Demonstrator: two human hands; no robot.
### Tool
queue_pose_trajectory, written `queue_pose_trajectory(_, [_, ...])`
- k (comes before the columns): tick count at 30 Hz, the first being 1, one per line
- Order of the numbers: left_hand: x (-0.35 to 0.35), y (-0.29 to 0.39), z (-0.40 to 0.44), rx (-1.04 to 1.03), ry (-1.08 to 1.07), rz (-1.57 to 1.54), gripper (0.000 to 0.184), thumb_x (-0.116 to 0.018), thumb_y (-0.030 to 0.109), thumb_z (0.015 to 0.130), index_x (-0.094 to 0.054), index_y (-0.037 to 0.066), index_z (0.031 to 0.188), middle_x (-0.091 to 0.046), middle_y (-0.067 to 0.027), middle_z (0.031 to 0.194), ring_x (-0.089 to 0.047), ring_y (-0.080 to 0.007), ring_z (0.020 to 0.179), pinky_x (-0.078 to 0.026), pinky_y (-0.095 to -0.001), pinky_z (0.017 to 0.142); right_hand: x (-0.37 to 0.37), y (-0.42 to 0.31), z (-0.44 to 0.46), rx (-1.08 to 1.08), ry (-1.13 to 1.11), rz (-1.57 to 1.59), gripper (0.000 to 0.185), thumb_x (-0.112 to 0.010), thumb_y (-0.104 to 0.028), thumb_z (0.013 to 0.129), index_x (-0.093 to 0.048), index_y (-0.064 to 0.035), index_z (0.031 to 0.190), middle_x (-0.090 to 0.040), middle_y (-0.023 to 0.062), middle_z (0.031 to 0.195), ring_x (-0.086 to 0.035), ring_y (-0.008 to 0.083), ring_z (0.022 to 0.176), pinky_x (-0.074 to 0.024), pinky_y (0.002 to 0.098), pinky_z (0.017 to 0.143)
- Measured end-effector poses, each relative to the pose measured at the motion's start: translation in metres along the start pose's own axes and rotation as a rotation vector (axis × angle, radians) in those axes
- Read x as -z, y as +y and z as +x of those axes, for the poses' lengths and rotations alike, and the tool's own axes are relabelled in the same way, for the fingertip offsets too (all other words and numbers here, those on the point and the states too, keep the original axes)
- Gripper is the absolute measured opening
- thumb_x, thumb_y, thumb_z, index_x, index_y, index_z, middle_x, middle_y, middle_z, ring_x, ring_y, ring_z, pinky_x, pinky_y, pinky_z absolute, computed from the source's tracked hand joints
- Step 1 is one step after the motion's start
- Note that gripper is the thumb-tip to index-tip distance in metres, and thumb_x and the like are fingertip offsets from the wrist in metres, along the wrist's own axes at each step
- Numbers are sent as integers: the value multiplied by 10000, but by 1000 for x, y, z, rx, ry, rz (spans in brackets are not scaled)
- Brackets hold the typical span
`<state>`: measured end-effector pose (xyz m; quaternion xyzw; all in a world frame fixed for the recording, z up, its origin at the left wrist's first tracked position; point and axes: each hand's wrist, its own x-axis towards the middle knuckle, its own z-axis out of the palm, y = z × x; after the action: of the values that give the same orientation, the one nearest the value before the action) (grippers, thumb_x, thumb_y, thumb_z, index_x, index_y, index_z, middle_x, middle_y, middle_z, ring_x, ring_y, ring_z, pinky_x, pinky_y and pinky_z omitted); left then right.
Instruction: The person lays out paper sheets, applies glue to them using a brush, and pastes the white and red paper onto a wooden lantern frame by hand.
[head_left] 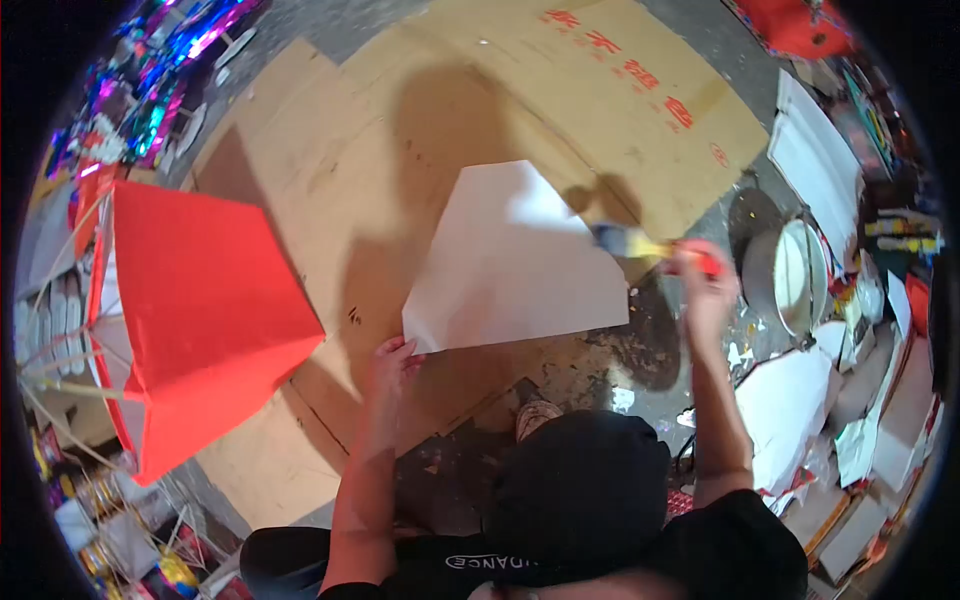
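A white sheet of paper (520, 260) with cut-off corners lies on cardboard in front of me. My left hand (400, 358) pinches its near left corner between thumb and fingers. My right hand (708, 282) is wrapped round the red handle of a flat paintbrush (640, 244). The brush is slightly blurred, and its dark bristles are at the sheet's right edge; whether they touch the paper I cannot tell. To the left stands a red paper-covered frame (210, 310) with thin sticks showing at its open side.
Flattened cardboard (640, 110) with red printed characters covers the floor. A round metal pot (795, 275) with whitish contents stands at right. Beyond it are paper scraps (785, 415) and a white panel (815, 160). Shiny coloured foil (170, 75) lies at upper left.
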<state>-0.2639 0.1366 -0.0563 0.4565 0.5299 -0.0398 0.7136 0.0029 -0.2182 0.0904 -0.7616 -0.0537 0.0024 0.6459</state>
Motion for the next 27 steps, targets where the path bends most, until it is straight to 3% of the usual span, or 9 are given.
queue_pose_trajectory(3, [-5, -3, -4, -5, 59, -29, 215, -666, 155, 808, -569, 67, 979, -634, -44, 797, -634, -186, 651, -499, -286, 560, -127, 50, -9, -122, -177, 377, 152, -646, -94, 840, -592, 4, 943, -617, 47, 760, -593, 104, 641, -492, 233, 606])
queue_pose_trajectory(6, [-4, -4, -4, -10, 36, -38, 169, -663, 166, 817, -594, 74, 940, -647, -35, 788, -636, -163, 636, -472, -276, 556, -194, 88, -2, -155, -285, 332, 100, -619, -71, 846, -592, -3, 914, -603, 36, 734, -568, 94, 622, -479, 239, 591])
queue_pose_trajectory(13, [-6, 8, -13, 13, -44, -102, 180, -616, 181, 859, -589, 36, 960, -656, -74, 814, -641, -174, 650, -499, -271, 577, -201, 77, 80, 18, -97, 338, 80, -592, -95, 865, -609, -17, 874, -579, 8, 724, -534, 81, 633, -459, 237, 608])
queue_pose_trajectory(16, [-6, 9, -12, 33, -20, -102, 202, -602, 199, 870, -589, 25, 972, -660, -81, 834, -642, -171, 651, -495, -270, 576, -213, 83, 75, 257, -222, 1, 68, -615, -73, 831, -591, -49, 890, -596, 19, 688, -568, 121, 595, -455, 266, 530])
queue_pose_trajectory(18, [-9, 16, -17, 20, -29, -100, 224, -606, 213, 866, -587, 22, 982, -660, -81, 833, -645, -171, 667, -492, -273, 575, -220, 84, 42, 504, -413, -218, 81, -612, -87, 820, -589, -66, 894, -631, 72, 732, -616, 198, 617, -472, 309, 514])
queue_pose_trajectory(19, [-9, 17, -19, 15, -30, -100, 235, -608, 220, 863, -586, 20, 987, -661, -80, 833, -646, -172, 674, -491, -274, 574, -220, 74, 17, 497, -580, -379, 95, -619, -102, 827, -614, -42, 901, -605, 75, 767, -589, 162, 679, -485, 278, 598])
queue_pose_trajectory(23, [-9, 10, -1, 32, 73, -12, 218, -627, 221, 840, -611, 29, 941, -647, -62, 799, -628, -163, 672, -486, -278, 577, -208, 59, -88, 902, -1163, -43, 158, -643, -55, 751, -563, -61, 887, -601, 94, 834, -598, 269, 681, -499, 329, 579])
queue_pose_trajectory(25, [-21, 18, 0, 33, 135, 214, 172, -648, 194, 816, -627, 43, 896, -635, -50, 769, -615, -161, 647, -487, -282, 580, -201, 48, -129, 976, -981, 6, 224, -616, -34, 705, -556, -81, 915, -585, 102, 850, -589, 290, 713, -502, 370, 610])
queue_pose_trajectory(27, [-32, 4, -1, -159, 188, 152, 126, -662, 155, 792, -632, 45, 847, -622, -44, 733, -595, -154, 604, -480, -274, 551, -184, 55, -142, 556, -792, -29, 184, -620, -29, 733, -561, -71, 901, -593, 94, 831, -597, 246, 681, -503, 342, 601])
